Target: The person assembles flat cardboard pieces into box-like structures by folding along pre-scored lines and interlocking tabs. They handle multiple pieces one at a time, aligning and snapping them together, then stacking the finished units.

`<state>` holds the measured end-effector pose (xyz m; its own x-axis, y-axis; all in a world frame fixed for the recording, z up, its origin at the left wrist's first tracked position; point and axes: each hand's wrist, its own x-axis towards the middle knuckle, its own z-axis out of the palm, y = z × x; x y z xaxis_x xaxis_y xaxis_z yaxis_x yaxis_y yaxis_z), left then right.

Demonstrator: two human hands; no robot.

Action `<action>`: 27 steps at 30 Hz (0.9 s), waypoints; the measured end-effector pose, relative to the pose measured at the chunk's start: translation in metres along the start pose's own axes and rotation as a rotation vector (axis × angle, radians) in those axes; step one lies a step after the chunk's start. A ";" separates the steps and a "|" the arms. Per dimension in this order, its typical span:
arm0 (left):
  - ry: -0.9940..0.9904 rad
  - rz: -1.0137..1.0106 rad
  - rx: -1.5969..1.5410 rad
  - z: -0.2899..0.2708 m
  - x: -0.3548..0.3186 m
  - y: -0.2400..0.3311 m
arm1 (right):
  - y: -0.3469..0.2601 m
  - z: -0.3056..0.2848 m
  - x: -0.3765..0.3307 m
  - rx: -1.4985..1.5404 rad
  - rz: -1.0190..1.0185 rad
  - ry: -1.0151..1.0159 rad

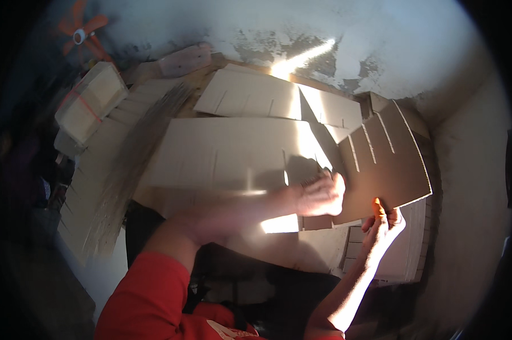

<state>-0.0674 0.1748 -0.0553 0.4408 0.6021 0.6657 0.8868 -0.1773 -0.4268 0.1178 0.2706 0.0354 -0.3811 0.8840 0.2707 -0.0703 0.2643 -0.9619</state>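
A brown cardboard sheet (377, 170) with several narrow slots cut in from its far edge is raised and tilted on the right. My right hand (383, 225) grips its near edge, the thumb on the face turned to me. Beside the sheet's left edge is my left hand (322, 195), its fingers curled into the palm. What those fingers hold, if anything, is hidden. Under my left forearm lies a larger pale slotted sheet (233, 147), partly in shadow.
More slotted cardboard (247, 96) lies farther back, toward a stained wall (392, 45). Stacked cardboard (406, 243) is at the right. On the left are a pale box (94, 102) with a red band and an orange fan (80, 35). Bright sunlight streaks the sheets.
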 end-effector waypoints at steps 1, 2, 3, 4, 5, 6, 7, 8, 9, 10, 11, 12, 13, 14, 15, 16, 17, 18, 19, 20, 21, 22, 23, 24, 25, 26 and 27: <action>0.040 0.084 0.084 -0.027 0.019 0.003 | 0.005 -0.002 0.000 -0.014 0.041 0.063; 0.088 0.163 0.178 -0.057 0.039 0.005 | 0.013 -0.006 0.002 -0.007 0.034 0.093; -0.117 0.196 0.089 -0.069 0.045 0.020 | 0.019 -0.007 0.002 0.003 0.028 0.113; -0.323 0.206 -0.015 -0.078 0.050 0.035 | 0.017 -0.007 0.003 -0.004 0.060 0.147; -0.690 0.151 -0.252 -0.075 0.059 0.052 | 0.011 -0.007 0.004 -0.008 0.091 0.179; -0.488 0.151 -0.027 -0.075 0.045 0.052 | 0.008 -0.006 0.005 0.063 0.109 0.176; -0.291 0.118 0.187 -0.074 0.034 0.048 | 0.012 -0.010 0.005 0.046 0.106 0.172; -0.411 0.187 0.270 -0.057 0.033 0.051 | 0.014 -0.010 0.005 0.024 0.099 0.161; -0.392 0.049 0.121 -0.044 0.027 0.052 | 0.015 -0.010 0.005 0.003 0.093 0.152; -0.344 -0.071 -0.046 -0.036 0.033 0.047 | 0.016 -0.010 0.006 0.000 0.096 0.166; -0.162 -0.389 -0.453 -0.040 0.045 0.015 | 0.016 -0.014 0.007 -0.009 0.084 0.157; -0.154 -0.512 -0.474 -0.027 0.038 -0.003 | 0.015 -0.012 0.006 -0.018 0.087 0.156; -0.142 -0.630 -0.499 -0.008 0.030 -0.019 | 0.013 -0.010 0.006 -0.030 0.085 0.162; -0.187 -0.701 -0.445 0.007 0.027 -0.038 | 0.003 -0.006 0.004 -0.071 0.093 0.150; -0.227 -0.766 -0.389 0.020 0.026 -0.055 | 0.006 -0.008 0.004 -0.053 0.075 0.144; -0.234 -0.791 -0.305 0.038 0.013 -0.067 | 0.005 -0.005 0.004 -0.034 0.084 0.142; -0.237 -0.807 -0.233 0.054 0.006 -0.078 | 0.002 -0.004 0.003 -0.023 0.093 0.153; -0.495 -0.867 -0.493 0.056 0.007 -0.092 | -0.002 -0.001 0.004 -0.017 0.119 0.187; -0.577 -0.831 -0.386 0.059 0.010 -0.095 | 0.000 -0.005 0.004 -0.031 0.113 0.172; -0.503 -0.749 -0.234 0.069 -0.006 -0.099 | -0.001 -0.002 0.002 -0.013 0.119 0.163; -0.429 -0.666 -0.082 0.080 -0.020 -0.099 | -0.003 0.001 0.002 0.006 0.126 0.152; -0.543 -0.600 -0.107 0.079 -0.003 -0.096 | 0.001 -0.004 0.003 -0.012 0.138 0.174; -0.651 -0.527 -0.129 0.074 0.016 -0.093 | 0.002 -0.007 0.005 -0.023 0.145 0.192; -0.774 -0.473 -0.133 0.074 0.021 -0.092 | 0.001 -0.008 0.004 -0.028 0.148 0.195; -0.891 -0.417 -0.131 0.075 0.025 -0.093 | 0.001 -0.010 0.004 -0.047 0.157 0.210; -0.727 -0.463 -0.171 0.091 0.000 -0.100 | -0.003 -0.005 0.002 -0.047 0.152 0.187; -0.561 -0.496 -0.204 0.104 -0.029 -0.107 | -0.006 0.004 0.001 -0.033 0.141 0.147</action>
<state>-0.1892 0.2569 -0.0927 -0.1028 0.9431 0.3164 0.9940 0.1093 -0.0027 0.1138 0.2683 0.0411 -0.2463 0.9593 0.1384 0.0050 0.1441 -0.9895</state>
